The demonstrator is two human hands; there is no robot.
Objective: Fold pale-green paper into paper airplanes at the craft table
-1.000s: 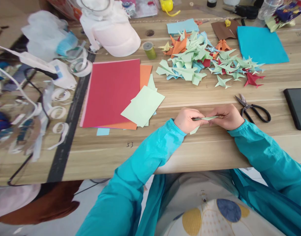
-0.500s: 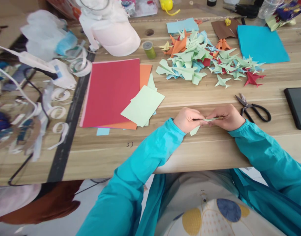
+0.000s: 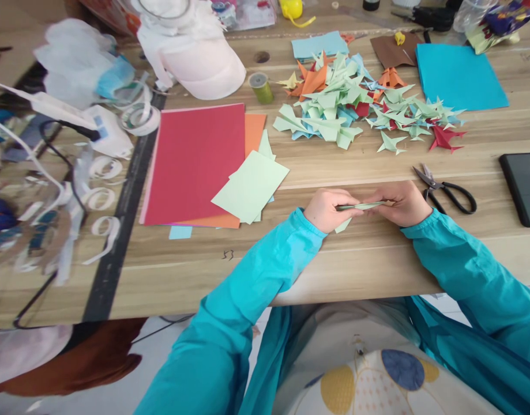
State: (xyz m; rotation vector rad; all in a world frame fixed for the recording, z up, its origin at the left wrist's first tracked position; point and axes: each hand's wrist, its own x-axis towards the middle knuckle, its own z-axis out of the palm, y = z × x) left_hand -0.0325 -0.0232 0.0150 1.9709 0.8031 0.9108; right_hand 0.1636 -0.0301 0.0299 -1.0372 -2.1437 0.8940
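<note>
Facing inward | left hand (image 3: 329,207), right hand (image 3: 402,203) | fingers of both pinching green paper (image 3: 368,206)

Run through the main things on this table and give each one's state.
Thin pale green paper piece: folded, held.
Left bare hand: pinching the folded piece.
Right bare hand: pinching its other end.
Black-handled metal scissors: blades parted, unheld.
Pale green rectangular sheet: flat, unfolded.
Large red paper sheet: flat.
Small multicoloured paper shapes: folded, heaped.
Black rectangular phone: lying flat, unlit.
</note>
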